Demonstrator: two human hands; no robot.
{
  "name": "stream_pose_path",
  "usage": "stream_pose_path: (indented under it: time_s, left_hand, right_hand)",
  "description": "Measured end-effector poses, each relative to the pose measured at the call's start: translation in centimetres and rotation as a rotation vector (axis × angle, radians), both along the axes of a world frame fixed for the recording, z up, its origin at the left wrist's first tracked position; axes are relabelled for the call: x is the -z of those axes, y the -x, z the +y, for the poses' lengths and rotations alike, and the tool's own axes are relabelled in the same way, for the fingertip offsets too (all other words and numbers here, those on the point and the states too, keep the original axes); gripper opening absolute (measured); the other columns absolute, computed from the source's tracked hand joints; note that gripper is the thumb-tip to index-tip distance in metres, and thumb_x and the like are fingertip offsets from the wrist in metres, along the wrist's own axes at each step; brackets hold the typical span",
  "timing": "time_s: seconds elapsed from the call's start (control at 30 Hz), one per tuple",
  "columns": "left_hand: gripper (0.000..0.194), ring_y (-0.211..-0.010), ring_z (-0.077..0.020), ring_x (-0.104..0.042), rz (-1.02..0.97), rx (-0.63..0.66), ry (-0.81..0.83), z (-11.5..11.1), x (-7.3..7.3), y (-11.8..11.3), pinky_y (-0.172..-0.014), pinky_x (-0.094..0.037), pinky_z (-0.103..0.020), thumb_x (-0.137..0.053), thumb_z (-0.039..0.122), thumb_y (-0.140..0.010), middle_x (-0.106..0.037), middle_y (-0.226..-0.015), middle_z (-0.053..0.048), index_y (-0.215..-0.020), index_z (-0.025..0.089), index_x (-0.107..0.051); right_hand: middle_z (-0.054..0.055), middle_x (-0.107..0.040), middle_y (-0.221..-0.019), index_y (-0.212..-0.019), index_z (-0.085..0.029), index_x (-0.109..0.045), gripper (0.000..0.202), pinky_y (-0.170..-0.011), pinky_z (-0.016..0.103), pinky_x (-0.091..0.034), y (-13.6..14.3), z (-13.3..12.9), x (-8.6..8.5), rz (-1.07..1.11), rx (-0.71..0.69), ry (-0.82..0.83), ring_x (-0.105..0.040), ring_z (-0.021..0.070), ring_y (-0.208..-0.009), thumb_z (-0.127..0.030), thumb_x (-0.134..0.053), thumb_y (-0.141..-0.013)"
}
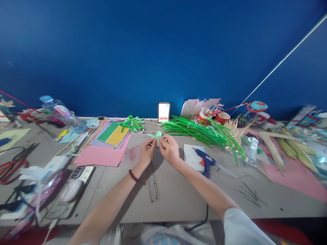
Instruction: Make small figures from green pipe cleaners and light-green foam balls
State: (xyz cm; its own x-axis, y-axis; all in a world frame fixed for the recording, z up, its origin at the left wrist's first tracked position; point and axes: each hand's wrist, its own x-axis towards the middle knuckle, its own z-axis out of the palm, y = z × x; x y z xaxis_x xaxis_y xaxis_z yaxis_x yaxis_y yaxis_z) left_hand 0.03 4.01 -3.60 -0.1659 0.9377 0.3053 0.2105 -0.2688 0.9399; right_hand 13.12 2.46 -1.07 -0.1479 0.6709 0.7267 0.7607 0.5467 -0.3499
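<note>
Behind everything stands a broad, plain blue wall (153, 51), and before it runs a long grey tabletop (178, 197) crowded with craft supplies. The largest stock near the hands is a loose bundle of long, bright green fuzzy stems (194, 128), lying full length, apparently uncut and waiting. Flat pink paper sheets (99, 155) lie on the left, with no work visible on them.

The person's left hand (148, 149) and right hand (169, 148) meet over the middle of the table, both with fingertips closed in a pinch. Behind and to the left, a heap of short, curled green fuzzy pieces (132, 124) suggests that some parts have been shaped. The blue pistol-shaped glue gun (207, 162) lies out of hand, partly on a white square card (189, 157), so no gluing is under way. A clear straight plastic ruler (153, 185) lies below the hands, unused.

Smallest is the pale green fuzzy piece (158, 134), held between both hands' fingertips above the tabletop. Its rounded head looks formed, while a short strip juts out leftward; it seems partly made. How much remains cannot be told.
</note>
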Motion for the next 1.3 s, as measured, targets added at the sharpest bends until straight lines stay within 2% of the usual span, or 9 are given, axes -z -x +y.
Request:
stream_pose_path:
  time_s: [0.27, 0.5, 0.57, 0.67, 0.73, 0.83, 0.97, 1.1, 1.3]
  left_hand:
    - [0.021, -0.068, -0.0156, -0.054, 0.122, 0.031, -0.076, -0.6, -1.4, 0.1, -0.063, -0.041, -0.025, -0.057, 0.036, -0.080, -0.064, -0.073, -0.003, -0.075, 0.019, -0.069]
    - [0.027, -0.066, -0.0152, -0.053, 0.068, 0.113, -0.026, -0.8, -2.2, 0.1, -0.061, -0.039, -0.023, -0.056, 0.039, -0.081, -0.060, -0.067, -0.001, -0.067, 0.019, -0.066]
    - [0.029, -0.063, -0.0146, -0.051, 0.039, 0.128, 0.007, -0.8, -2.2, 0.1, -0.058, -0.037, -0.023, -0.056, 0.042, -0.080, -0.057, -0.064, 0.000, -0.063, 0.019, -0.065]
    - [0.030, -0.061, -0.0141, -0.049, 0.001, 0.131, 0.029, -0.8, -1.9, 0.1, -0.056, -0.035, -0.023, -0.056, 0.044, -0.079, -0.055, -0.063, 0.001, -0.063, 0.020, -0.063]
    - [0.029, -0.059, -0.0138, -0.047, -0.021, 0.149, 0.040, -0.9, -1.8, 0.1, -0.055, -0.034, -0.023, -0.056, 0.044, -0.079, -0.053, -0.062, 0.001, -0.063, 0.021, -0.063]
    - [0.029, -0.056, -0.0130, -0.044, -0.052, 0.180, 0.068, -1.0, -1.8, 0.0, -0.053, -0.034, -0.023, -0.056, 0.043, -0.079, -0.050, -0.058, 0.002, -0.062, 0.021, -0.061]
    - [0.027, -0.063, -0.0144, -0.049, 0.001, 0.119, 0.006, -1.1, -2.4, 0.0, -0.059, -0.037, -0.023, -0.058, 0.041, -0.078, -0.056, -0.063, 0.000, -0.062, 0.020, -0.063]
    - [0.027, -0.066, -0.0146, -0.052, -0.006, 0.138, 0.030, -1.2, -2.7, 0.0, -0.060, -0.038, -0.023, -0.058, 0.041, -0.077, -0.059, -0.066, -0.001, -0.062, 0.019, -0.064]
    - [0.023, -0.065, -0.0151, -0.056, -0.322, 0.179, 0.213, -0.8, -2.0, -0.5, -0.062, -0.043, -0.026, -0.065, 0.044, -0.069, -0.066, -0.069, -0.001, -0.068, 0.021, -0.067]
  right_hand:
    - [0.007, -0.064, -0.097, -0.089, -0.021, -0.071, 0.024, -0.070, 0.026, -0.048, -0.5, 0.6, -0.1, 0.308, -0.044, 0.177, -0.061, 0.0164, -0.085, -0.028, -0.048, -0.090]
    - [0.006, -0.066, -0.087, -0.079, -0.019, -0.071, 0.021, -0.059, 0.026, -0.049, -0.5, 1.4, 0.0, 0.659, -0.104, 0.372, -0.059, 0.0137, -0.062, -0.036, -0.057, -0.080]
    - [0.005, -0.067, -0.080, -0.075, -0.018, -0.070, 0.020, -0.054, 0.024, -0.047, -0.5, 1.8, -0.1, 0.796, -0.119, 0.495, -0.058, 0.0124, -0.057, -0.036, -0.062, -0.075]
    - [0.000, -0.062, -0.057, -0.069, -0.017, -0.069, 0.020, -0.042, 0.020, -0.039, -0.9, 2.5, -0.5, 0.962, -0.171, 0.813, -0.052, 0.0096, -0.044, -0.036, -0.068, -0.067]
    - [-0.002, -0.059, -0.050, -0.065, -0.016, -0.068, 0.019, -0.037, 0.019, -0.032, -1.3, 2.9, -0.9, 1.009, -0.237, 0.980, -0.049, 0.0090, -0.040, -0.034, -0.069, -0.064]
    - [0.000, -0.064, -0.058, -0.062, -0.015, -0.066, 0.014, -0.035, 0.018, -0.031, -1.8, 3.2, -1.4, 1.049, -0.313, 1.102, -0.051, 0.0089, -0.040, -0.028, -0.070, -0.061]
    - [0.001, -0.064, -0.064, -0.067, -0.012, -0.064, 0.008, -0.036, 0.016, -0.029, -2.1, 3.3, -1.3, 1.136, -0.390, 1.271, -0.049, 0.0057, -0.041, -0.018, -0.060, -0.070]
    - [-0.001, -0.059, -0.061, -0.068, -0.012, -0.060, 0.006, -0.032, 0.015, -0.022, -2.5, 3.4, -1.2, 1.178, -0.502, 1.455, -0.035, 0.0021, -0.036, -0.015, -0.058, -0.073]
    - [-0.002, -0.058, -0.069, -0.073, -0.015, -0.057, 0.009, -0.031, 0.015, -0.016, -1.9, 2.6, -0.8, 1.260, -0.632, 1.481, -0.026, 0.0011, -0.036, -0.022, -0.064, -0.072]
